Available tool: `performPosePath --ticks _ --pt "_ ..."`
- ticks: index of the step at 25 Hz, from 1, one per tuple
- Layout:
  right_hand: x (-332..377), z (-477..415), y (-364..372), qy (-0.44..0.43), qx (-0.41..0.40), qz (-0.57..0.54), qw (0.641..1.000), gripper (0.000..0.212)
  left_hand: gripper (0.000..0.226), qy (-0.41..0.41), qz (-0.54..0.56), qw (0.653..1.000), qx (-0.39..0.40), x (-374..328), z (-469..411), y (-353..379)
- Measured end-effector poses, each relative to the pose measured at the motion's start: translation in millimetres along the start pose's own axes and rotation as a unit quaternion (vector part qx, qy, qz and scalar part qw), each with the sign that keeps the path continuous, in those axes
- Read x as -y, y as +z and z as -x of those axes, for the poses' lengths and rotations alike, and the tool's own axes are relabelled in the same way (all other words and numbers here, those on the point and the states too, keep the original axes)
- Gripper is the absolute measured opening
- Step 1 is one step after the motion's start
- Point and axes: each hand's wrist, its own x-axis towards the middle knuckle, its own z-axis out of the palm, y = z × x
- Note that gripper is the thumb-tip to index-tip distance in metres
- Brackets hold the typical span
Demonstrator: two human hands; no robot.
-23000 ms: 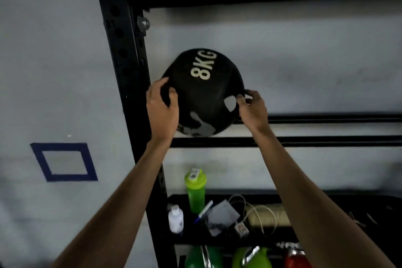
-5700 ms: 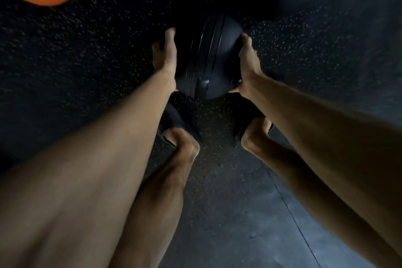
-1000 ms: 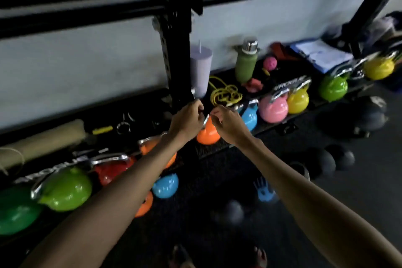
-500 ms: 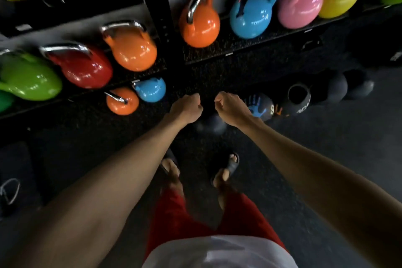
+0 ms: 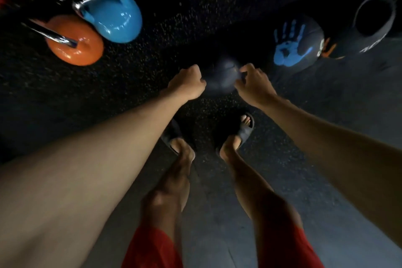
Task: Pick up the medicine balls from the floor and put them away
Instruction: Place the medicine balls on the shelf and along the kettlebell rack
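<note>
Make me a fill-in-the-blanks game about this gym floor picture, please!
1. The dark ball lies between the left hand and the ___ hand.
2. The handprint on the other ball is ___.
3. Beside the blue kettlebell sits an ___ one.
4. The person's shorts are ___.

Missing words: right; blue; orange; red

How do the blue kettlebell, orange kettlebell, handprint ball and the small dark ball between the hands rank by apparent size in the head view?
1. blue kettlebell and orange kettlebell: too alike to rank
2. handprint ball, slightly smaller, partly shadowed
3. small dark ball, blurred
</note>
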Motion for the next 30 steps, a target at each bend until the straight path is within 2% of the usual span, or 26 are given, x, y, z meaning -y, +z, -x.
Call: performPosePath --ticks 3,5,7,9,11,14,17,19,24,30 --pt "-31 -57 33 0.042 -0.002 -0.042 0.998 0.049 0.032 -0.060 0.075 0.995 -0.036 23 -63 42" --pt "-47 -96 53 0.061 -0.008 -0.076 0.995 0.054 0.039 -0.131 0.160 0.975 -0.078 43 -103 69" --pt "-58 -133 68 0.097 -0.024 -0.145 0.984 0.065 0.053 -0.204 0.280 0.935 -0.076 60 -136 88" --pt "-67 -162 77 0.114 -0.023 -0.192 0.975 0.074 0.070 -0.251 0.393 0.884 -0.030 66 -162 99" --pt "-77 -185 88 0.115 -0.013 -0.226 0.967 0.080 0.084 -0.264 0.478 0.838 0.004 66 -184 108" --pt "-84 -208 103 0.104 -0.010 -0.310 0.945 0.078 0.105 -0.269 0.558 0.785 0.005 70 -214 118" --pt "-80 -219 109 0.108 -0.015 -0.381 0.918 0.079 0.147 -0.284 0.579 0.764 0.019 79 -233 120" --pt "-75 -222 111 0.114 -0.031 -0.394 0.911 0.081 0.163 -0.284 0.591 0.755 0.008 87 -245 123" --pt "-77 -208 118 0.108 -0.067 -0.395 0.910 0.075 0.158 -0.291 0.600 0.745 0.003 96 -231 129" --pt "-37 -136 85 0.110 -0.077 -0.396 0.908 0.088 0.140 -0.292 0.610 0.737 0.012 91 -153 85"
